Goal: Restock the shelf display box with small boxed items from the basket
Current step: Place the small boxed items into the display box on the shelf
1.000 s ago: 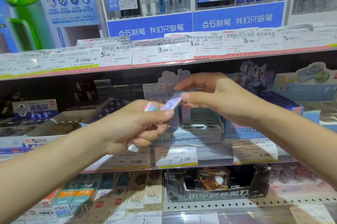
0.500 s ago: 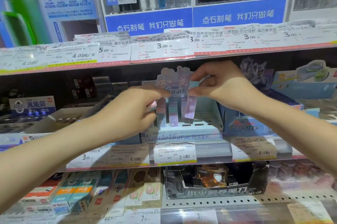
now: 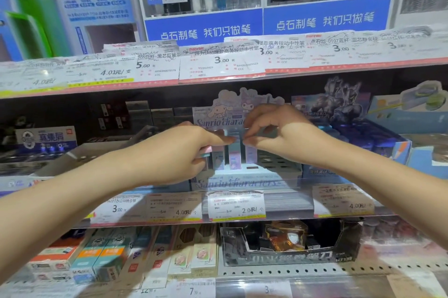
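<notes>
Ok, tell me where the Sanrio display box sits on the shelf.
In the head view the Sanrio display box sits at the centre of the middle shelf, behind the 2.0 price tag, with both hands at the small boxes standing in it.

Both hands (image 3: 174, 152) (image 3: 278, 137) at display box (image 3: 242, 182)

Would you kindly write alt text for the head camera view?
Both hands, left hand and right hand, meet over a pastel display box on a shop shelf, pinching the small upright boxes standing inside; price tags line the shelf edge.
</notes>
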A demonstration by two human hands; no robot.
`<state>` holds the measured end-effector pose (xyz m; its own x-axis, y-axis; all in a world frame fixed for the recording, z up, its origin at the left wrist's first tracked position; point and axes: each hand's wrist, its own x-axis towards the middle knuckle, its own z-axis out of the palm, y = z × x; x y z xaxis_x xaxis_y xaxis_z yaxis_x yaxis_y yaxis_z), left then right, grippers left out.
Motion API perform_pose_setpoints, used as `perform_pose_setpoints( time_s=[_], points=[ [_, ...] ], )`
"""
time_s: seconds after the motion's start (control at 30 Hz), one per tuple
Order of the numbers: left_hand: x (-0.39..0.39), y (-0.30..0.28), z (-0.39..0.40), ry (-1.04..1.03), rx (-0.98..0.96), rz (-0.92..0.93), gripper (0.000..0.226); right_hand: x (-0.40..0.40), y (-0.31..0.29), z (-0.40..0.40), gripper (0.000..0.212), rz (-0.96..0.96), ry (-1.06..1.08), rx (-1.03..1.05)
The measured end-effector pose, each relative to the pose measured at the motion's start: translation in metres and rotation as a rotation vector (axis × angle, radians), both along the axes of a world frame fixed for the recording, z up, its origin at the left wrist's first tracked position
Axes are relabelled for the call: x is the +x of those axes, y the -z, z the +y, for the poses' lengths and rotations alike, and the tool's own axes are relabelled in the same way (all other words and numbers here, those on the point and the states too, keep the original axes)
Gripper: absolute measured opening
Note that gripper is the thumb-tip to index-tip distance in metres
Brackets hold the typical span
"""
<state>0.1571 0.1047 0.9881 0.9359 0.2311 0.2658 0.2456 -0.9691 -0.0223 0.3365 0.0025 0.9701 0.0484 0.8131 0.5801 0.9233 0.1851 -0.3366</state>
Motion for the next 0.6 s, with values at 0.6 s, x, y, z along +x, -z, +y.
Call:
perform_pose_setpoints(
  time_s=[0.6],
  points=[
    [0.004, 0.002, -0.025, 0.114, -1.002, -0.139, 0.016, -0.039, -0.023, -0.026, 0.009, 0.365, -0.149, 0.006]
  ],
)
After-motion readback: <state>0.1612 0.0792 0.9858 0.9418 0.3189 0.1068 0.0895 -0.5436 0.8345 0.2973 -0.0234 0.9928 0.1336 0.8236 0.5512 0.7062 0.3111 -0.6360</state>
